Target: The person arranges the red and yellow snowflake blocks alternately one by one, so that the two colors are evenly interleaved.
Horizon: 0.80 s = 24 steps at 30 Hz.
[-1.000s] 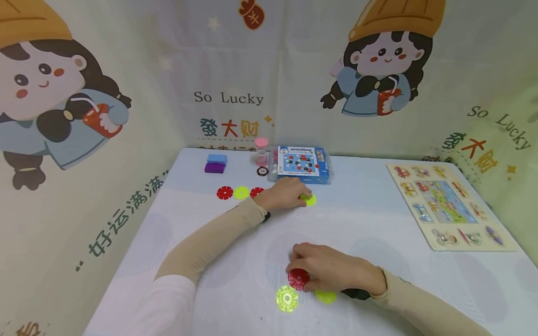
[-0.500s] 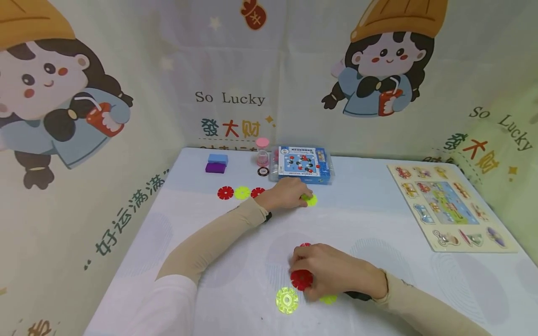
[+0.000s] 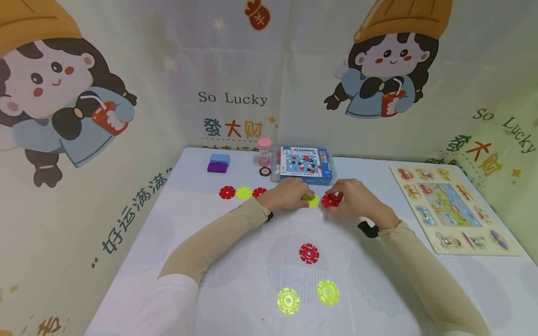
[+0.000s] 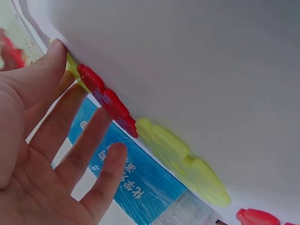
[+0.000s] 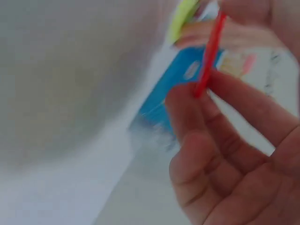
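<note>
In the head view, my left hand (image 3: 289, 192) pinches a yellow notched plastic disc (image 3: 312, 201) lying at the right end of a row. Just right of it, my right hand (image 3: 355, 198) holds a red notched plastic disc (image 3: 330, 200) by its edge, between thumb and fingers. The row's left end shows a red disc (image 3: 227, 192), a yellow disc (image 3: 244, 192) and another red disc (image 3: 259, 192). Hidden behind my left hand in the head view, another red disc (image 4: 108, 101) and yellow disc (image 4: 183, 161) appear in the left wrist view.
Nearer me lie a loose red disc (image 3: 309, 253) and two yellow discs, one left (image 3: 288, 301) and one right (image 3: 328, 292). Behind the row stand a boxed molecule set (image 3: 304, 165), an hourglass (image 3: 264, 154), a chip (image 3: 265, 171) and foam blocks (image 3: 217, 167). A picture puzzle (image 3: 454, 210) lies right.
My right hand has lifted one red disc from the near pile and carried it forward beside the yellow disc at the row's end. My left hand stays in place.
</note>
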Available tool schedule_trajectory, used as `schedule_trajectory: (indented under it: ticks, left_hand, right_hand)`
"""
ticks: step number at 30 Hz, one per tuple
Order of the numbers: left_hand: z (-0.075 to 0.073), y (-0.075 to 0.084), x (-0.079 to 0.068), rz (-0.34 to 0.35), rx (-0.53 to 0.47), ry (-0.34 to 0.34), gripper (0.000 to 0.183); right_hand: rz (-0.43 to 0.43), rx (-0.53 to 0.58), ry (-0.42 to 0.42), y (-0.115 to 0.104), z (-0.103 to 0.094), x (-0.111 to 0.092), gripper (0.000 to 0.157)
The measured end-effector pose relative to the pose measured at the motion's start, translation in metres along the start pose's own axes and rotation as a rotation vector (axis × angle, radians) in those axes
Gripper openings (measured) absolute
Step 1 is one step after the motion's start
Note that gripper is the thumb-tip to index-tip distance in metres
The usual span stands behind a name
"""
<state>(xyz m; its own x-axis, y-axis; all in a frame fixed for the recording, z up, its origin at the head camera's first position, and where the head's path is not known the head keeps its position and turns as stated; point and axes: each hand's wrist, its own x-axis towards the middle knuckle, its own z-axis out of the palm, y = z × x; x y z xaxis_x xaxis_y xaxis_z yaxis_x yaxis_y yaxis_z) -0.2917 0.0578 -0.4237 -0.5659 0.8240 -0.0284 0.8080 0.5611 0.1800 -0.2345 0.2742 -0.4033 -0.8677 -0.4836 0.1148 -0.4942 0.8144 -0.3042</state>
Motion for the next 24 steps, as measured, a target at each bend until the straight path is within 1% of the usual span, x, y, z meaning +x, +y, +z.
schedule_trajectory:
  ticks: [3, 6, 9, 14, 16, 18, 20, 22, 24]
  left_hand:
    - [0.000, 0.000, 0.001, 0.013, 0.021, 0.017, 0.033]
    - [-0.001, 0.000, 0.002, 0.026, 0.024, 0.021, 0.032]
    - [-0.002, 0.000, 0.003, 0.021, 0.012, 0.016, 0.031]
    - [-0.004, 0.002, 0.008, -0.034, -0.018, -0.004, 0.034]
    - [-0.005, 0.003, 0.009, -0.055, -0.039, -0.020, 0.035]
    - [-0.007, 0.004, 0.009, -0.069, -0.056, -0.039, 0.036]
    - [-0.009, 0.005, 0.008, -0.076, -0.059, -0.060, 0.038]
    - [-0.012, 0.007, 0.007, -0.077, -0.064, -0.073, 0.041]
    - [-0.013, 0.009, 0.008, -0.070, -0.063, -0.072, 0.042]
  right_hand:
    - [0.049, -0.043, -0.046, 0.009, 0.002, 0.008, 0.039]
    - [0.067, -0.109, -0.115, 0.008, 0.004, 0.010, 0.035]
    - [0.071, -0.154, -0.143, 0.003, 0.004, 0.009, 0.033]
    - [0.092, -0.180, -0.138, -0.002, 0.003, 0.003, 0.036]
    - [0.094, -0.173, -0.110, -0.003, 0.005, -0.001, 0.037]
    - [0.080, -0.161, -0.069, -0.007, 0.009, -0.007, 0.036]
    - [0.051, -0.142, -0.024, -0.015, 0.013, -0.014, 0.035]
    - [0.001, -0.124, -0.003, -0.032, 0.017, -0.024, 0.034]
    - [-0.073, -0.084, -0.027, -0.056, 0.020, -0.036, 0.035]
